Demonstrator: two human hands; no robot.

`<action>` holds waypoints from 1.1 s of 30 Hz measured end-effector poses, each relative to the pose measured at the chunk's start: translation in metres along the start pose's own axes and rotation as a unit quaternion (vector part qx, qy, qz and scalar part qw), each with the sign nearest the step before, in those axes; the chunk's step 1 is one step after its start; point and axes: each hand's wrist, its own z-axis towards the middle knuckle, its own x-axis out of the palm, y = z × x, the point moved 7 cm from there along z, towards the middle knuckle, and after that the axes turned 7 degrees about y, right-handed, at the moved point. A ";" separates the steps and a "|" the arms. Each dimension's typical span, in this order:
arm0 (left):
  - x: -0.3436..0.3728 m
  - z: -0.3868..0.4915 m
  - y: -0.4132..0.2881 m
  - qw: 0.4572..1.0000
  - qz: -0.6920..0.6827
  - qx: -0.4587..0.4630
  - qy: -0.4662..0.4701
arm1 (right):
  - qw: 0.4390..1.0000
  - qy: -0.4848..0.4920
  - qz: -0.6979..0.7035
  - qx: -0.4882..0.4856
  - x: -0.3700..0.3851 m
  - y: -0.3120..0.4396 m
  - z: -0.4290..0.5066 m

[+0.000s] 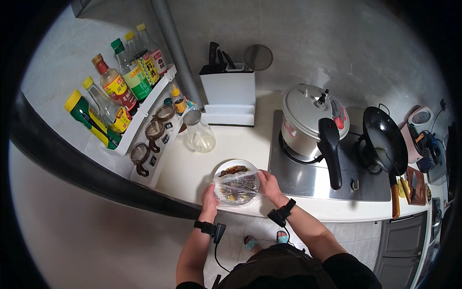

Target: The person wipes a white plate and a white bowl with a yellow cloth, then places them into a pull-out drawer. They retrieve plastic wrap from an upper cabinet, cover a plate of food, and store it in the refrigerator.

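Observation:
A white plate [231,163] of dark, saucy food stands on the white countertop close to its front edge. Clear plastic wrap [236,186] stretches across most of the plate, leaving part of the food at the far side uncovered. My left hand [210,198] grips the wrap at the plate's left rim. At the right rim, my right hand [269,184] pinches the wrap's other edge between thumb and fingers. Both wrists wear black straps with small cabled devices.
Behind the plate stand a glass jug [202,137] and a white knife block [229,86]. Bottles fill a wall shelf [144,112] at left, above spice jars. A pressure cooker [306,112] and a wok [382,137] occupy the steel gas hob [299,184] at right.

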 end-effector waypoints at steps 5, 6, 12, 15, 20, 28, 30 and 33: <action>0.007 0.009 -0.010 0.994 0.104 0.041 0.007 | 0.996 0.047 0.028 0.076 0.008 -0.010 0.001; 0.008 0.009 -0.013 0.993 0.104 0.052 -0.006 | 0.995 0.044 0.038 0.078 0.009 -0.009 -0.001; 0.019 -0.014 -0.034 0.992 0.066 0.095 -0.048 | 0.997 0.003 0.075 -0.008 0.013 0.011 -0.007; 0.027 -0.025 -0.048 0.994 0.026 0.100 -0.022 | 0.994 0.012 0.108 0.027 0.010 0.013 -0.009; 0.036 -0.046 -0.056 0.992 -0.061 0.101 0.031 | 0.979 0.025 0.199 0.033 0.001 0.029 -0.007; 0.039 -0.062 -0.051 0.993 -0.079 0.076 0.048 | 0.945 0.113 0.301 0.066 0.002 0.055 0.001; 0.041 -0.063 -0.049 0.993 -0.086 0.057 0.053 | 0.930 0.149 0.318 0.108 0.005 0.057 0.001; 0.044 -0.067 -0.050 0.993 -0.086 0.047 0.071 | 0.890 0.209 0.366 0.176 0.013 0.055 0.001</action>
